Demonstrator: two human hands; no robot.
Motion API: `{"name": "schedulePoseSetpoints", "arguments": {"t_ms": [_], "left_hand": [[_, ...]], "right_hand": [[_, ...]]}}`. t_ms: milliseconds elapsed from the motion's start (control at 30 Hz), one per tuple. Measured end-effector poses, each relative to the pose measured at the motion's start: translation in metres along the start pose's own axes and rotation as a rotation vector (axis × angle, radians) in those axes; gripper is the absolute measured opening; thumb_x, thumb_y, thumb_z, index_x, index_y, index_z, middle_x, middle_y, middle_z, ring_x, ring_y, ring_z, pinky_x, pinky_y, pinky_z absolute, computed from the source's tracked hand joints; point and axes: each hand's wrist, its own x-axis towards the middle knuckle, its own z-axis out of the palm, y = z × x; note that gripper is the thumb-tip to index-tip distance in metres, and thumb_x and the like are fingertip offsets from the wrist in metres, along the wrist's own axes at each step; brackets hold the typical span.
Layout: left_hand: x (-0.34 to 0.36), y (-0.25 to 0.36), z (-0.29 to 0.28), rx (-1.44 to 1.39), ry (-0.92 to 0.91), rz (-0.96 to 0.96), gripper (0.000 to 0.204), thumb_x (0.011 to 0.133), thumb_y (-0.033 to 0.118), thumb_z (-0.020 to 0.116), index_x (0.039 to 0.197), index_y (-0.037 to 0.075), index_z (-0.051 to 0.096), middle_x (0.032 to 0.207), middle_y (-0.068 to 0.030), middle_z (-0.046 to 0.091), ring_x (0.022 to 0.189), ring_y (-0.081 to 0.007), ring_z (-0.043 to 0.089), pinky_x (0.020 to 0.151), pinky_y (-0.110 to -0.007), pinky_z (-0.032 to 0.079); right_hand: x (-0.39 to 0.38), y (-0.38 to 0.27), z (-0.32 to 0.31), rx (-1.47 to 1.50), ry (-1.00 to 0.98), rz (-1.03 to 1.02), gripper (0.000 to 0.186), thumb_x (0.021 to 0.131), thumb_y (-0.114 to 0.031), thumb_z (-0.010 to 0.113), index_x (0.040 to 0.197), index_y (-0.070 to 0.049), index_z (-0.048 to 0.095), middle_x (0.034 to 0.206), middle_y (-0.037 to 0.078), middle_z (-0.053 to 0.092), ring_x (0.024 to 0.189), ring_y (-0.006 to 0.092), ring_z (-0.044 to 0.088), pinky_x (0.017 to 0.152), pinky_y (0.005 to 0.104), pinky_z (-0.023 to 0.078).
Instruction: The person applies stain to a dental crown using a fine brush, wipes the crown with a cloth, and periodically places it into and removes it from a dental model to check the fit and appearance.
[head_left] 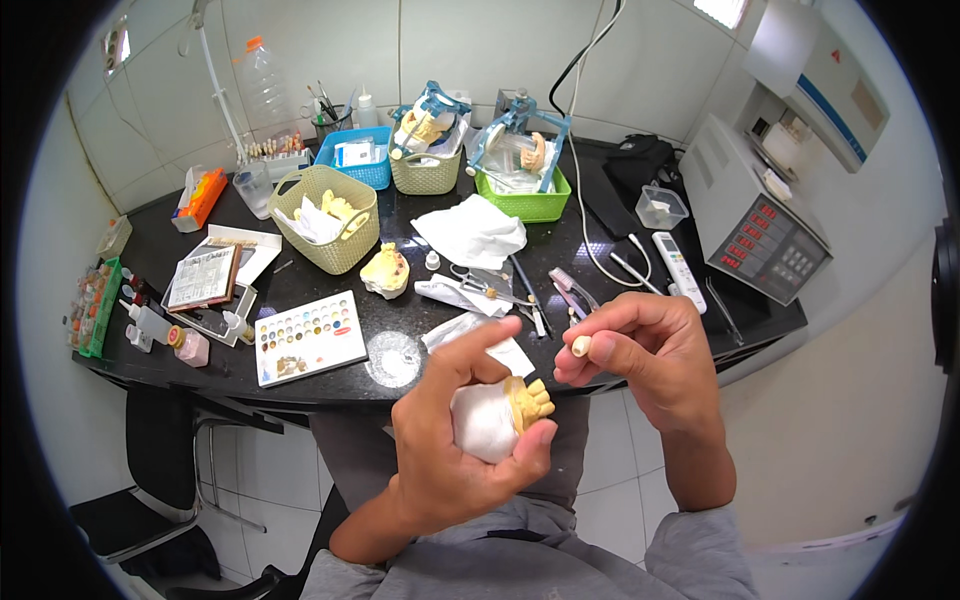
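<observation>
My left hand (455, 435) grips a dental cast (485, 430) with a white plaster base and yellow teeth (530, 400), index finger raised above it. My right hand (650, 365) pinches a small cream crown-like piece (581, 346) between thumb and index finger, up and to the right of the cast. Behind them on the black counter lie crumpled white tissues (465, 237), slim hand tools (568, 300), another yellow cast (385, 270) and a shade palette (310, 338) of many small colored wells.
Baskets (325, 260) and a green bin (525, 208) holding casts and articulators line the back. A furnace-like machine (760, 230), remote (680, 270) and clear tub (660, 205) stand at right. Bottles (150, 325) sit at left, above a black chair (140, 470).
</observation>
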Motion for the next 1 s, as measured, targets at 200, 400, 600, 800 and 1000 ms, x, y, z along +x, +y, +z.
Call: {"name": "schedulePoseSetpoints", "arguments": {"t_ms": [200, 400, 600, 800, 1000], "left_hand": [[-0.003, 0.007, 0.003, 0.140, -0.020, 0.188, 0.060, 0.066, 0.014, 0.076, 0.122, -0.002, 0.060, 0.076, -0.0099, 0.059, 0.057, -0.0165, 0.057, 0.051, -0.027, 0.048], [-0.006, 0.007, 0.007, 0.162, -0.040, 0.209, 0.063, 0.067, 0.014, 0.075, 0.125, -0.003, 0.057, 0.079, -0.0111, 0.062, 0.057, -0.0156, 0.059, 0.052, -0.027, 0.050], [-0.008, 0.006, 0.009, 0.203, -0.039, 0.220, 0.066, 0.067, 0.016, 0.075, 0.127, -0.003, 0.056, 0.076, -0.0098, 0.062, 0.055, -0.0152, 0.058, 0.050, -0.027, 0.049], [-0.009, 0.009, 0.010, 0.271, -0.056, 0.212, 0.067, 0.067, 0.017, 0.076, 0.127, -0.004, 0.055, 0.069, -0.0067, 0.057, 0.053, -0.0142, 0.055, 0.048, -0.026, 0.047], [-0.014, 0.013, 0.009, 0.343, -0.120, 0.235, 0.063, 0.064, 0.021, 0.078, 0.119, -0.004, 0.061, 0.075, -0.0121, 0.062, 0.058, -0.0173, 0.060, 0.054, -0.027, 0.051]], "right_hand": [[-0.002, 0.006, 0.004, 0.060, -0.034, 0.006, 0.018, 0.088, -0.006, 0.064, 0.100, 0.008, 0.065, 0.087, 0.015, 0.069, 0.082, 0.0172, 0.069, 0.075, 0.0272, 0.057], [-0.003, 0.005, 0.009, 0.002, -0.007, -0.046, 0.016, 0.087, -0.004, 0.065, 0.098, 0.007, 0.066, 0.089, 0.014, 0.069, 0.084, 0.0157, 0.068, 0.077, 0.0271, 0.056], [-0.005, 0.002, 0.011, -0.098, 0.017, -0.066, 0.015, 0.086, -0.004, 0.068, 0.097, 0.006, 0.066, 0.090, 0.013, 0.069, 0.084, 0.0133, 0.067, 0.076, 0.0240, 0.054], [-0.006, 0.002, 0.012, -0.153, 0.032, -0.086, 0.015, 0.086, -0.005, 0.068, 0.096, 0.006, 0.066, 0.089, 0.012, 0.069, 0.084, 0.0132, 0.067, 0.076, 0.0240, 0.054], [-0.005, 0.009, 0.009, -0.162, 0.068, -0.103, 0.016, 0.086, -0.005, 0.068, 0.095, 0.007, 0.066, 0.090, 0.013, 0.069, 0.084, 0.0142, 0.068, 0.076, 0.0246, 0.054]]}}
